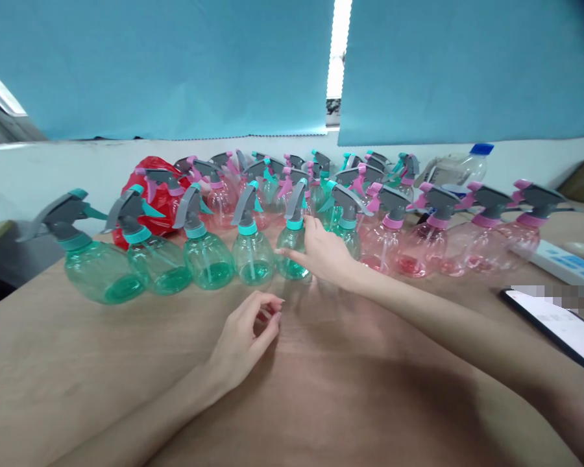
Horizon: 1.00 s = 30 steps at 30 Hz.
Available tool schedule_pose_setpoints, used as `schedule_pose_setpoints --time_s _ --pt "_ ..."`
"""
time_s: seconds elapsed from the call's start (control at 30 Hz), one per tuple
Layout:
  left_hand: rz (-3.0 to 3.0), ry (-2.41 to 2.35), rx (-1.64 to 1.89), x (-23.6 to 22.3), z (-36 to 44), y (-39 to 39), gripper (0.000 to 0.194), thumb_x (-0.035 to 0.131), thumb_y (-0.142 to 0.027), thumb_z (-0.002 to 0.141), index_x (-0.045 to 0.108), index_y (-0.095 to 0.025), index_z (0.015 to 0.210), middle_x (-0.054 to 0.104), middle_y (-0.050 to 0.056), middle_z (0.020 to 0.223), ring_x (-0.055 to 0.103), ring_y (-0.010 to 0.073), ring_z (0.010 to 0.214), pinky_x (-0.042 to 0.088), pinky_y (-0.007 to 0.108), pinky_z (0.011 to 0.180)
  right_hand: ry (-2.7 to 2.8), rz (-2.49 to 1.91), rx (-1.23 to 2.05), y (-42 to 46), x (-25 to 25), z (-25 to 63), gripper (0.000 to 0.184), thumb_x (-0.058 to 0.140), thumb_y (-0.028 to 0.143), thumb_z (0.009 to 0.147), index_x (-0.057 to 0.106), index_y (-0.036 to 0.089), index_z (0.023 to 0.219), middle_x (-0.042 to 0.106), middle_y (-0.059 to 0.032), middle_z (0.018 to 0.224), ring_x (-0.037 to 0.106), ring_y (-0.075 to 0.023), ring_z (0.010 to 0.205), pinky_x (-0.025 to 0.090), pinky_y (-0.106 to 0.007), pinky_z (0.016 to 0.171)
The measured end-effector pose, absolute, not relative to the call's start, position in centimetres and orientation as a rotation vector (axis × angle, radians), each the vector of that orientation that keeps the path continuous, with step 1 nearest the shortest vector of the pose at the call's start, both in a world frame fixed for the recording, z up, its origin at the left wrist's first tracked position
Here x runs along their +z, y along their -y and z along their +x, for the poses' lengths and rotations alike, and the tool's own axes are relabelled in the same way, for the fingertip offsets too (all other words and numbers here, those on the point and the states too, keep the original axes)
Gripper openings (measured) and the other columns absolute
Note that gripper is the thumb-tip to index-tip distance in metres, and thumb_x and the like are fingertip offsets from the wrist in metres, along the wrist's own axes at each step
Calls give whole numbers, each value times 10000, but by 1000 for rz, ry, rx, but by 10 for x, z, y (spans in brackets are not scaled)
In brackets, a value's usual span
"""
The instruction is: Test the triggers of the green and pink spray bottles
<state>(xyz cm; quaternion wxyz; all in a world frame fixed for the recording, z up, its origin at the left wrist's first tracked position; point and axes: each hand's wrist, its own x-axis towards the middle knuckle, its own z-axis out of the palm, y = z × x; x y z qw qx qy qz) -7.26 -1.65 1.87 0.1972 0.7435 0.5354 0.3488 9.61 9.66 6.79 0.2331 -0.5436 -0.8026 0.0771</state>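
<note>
My right hand reaches in from the right and grips a green plastic spray bottle at the right end of the green front row, thumb at its neck and fingers across its body. Several more green spray bottles with grey triggers stand to its left, and pink ones stand to its right. My left hand rests on the brown tabletop, loosely curled and holding nothing, a little in front of the bottles.
Further spray bottles crowd behind the front row, beside a red plastic bag. A large clear bottle with a blue cap stands at the back right. A phone and a white power strip lie at the right.
</note>
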Motion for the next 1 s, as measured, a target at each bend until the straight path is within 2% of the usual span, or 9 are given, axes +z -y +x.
schedule_pose_setpoints --time_s 0.07,0.13,0.2,0.3,0.53,0.63,0.8,0.9,1.0 --pt "2115 -1465 986 18 -74 18 88 492 -184 927 552 -230 971 623 5 951 622 133 752 487 232 581 2187 -1444 259 -88 70 101 969 607 576 848 187 -1 1504 480 -304 1373 637 -380 1048 513 -440 798" --pt "2203 -1403 971 17 -75 20 117 477 -162 929 549 -233 987 617 4 941 623 133 757 510 252 641 2153 -1390 285 -76 72 114 975 621 576 836 174 49 1524 478 -276 1401 639 -366 1049 515 -446 805" --pt "2285 -1347 927 16 -76 21 150 466 -139 929 542 -238 1011 613 2 941 625 129 755 517 264 681 2150 -1317 275 -64 74 133 846 603 583 845 314 104 1478 558 -217 1350 651 -340 1010 512 -446 807" --pt "2316 -1329 880 16 -73 19 162 466 -131 927 533 -243 1024 610 4 966 627 127 754 515 258 675 2178 -1275 257 -54 73 168 428 563 503 899 588 201 1202 692 -105 1142 676 -269 856 507 -410 761" --pt "2316 -1286 898 16 -42 -1 126 475 -134 918 543 -220 980 609 3 921 607 126 734 506 256 666 2050 -1285 218 -69 65 214 175 616 361 876 628 188 894 699 -54 860 648 -212 738 492 -352 707" --pt "2305 -1246 877 14 -29 -7 128 483 -124 902 538 -213 976 594 6 918 594 119 710 504 247 640 1968 -1342 187 -76 64 216 226 640 382 850 618 175 937 696 -92 952 660 -242 817 506 -382 748" --pt "2221 -1217 871 16 -12 -7 123 476 -134 890 544 -209 960 598 14 919 594 125 700 506 251 618 1968 -1387 281 -87 63 209 563 657 441 824 538 107 1261 643 -196 1226 606 -342 1132 481 -477 918" --pt "2061 -1249 889 18 -4 -7 78 489 -169 895 549 -206 927 613 12 900 600 127 676 513 263 615 1988 -1386 401 -94 64 201 748 665 452 806 415 94 1413 608 -219 1295 582 -373 1182 479 -507 925" --pt "1909 -1283 928 20 3 -10 38 525 -215 892 557 -206 911 623 15 895 615 142 701 515 271 614 1962 -1382 545 -102 62 194 719 657 412 807 422 90 1405 588 -211 1330 581 -359 1193 473 -486 945"
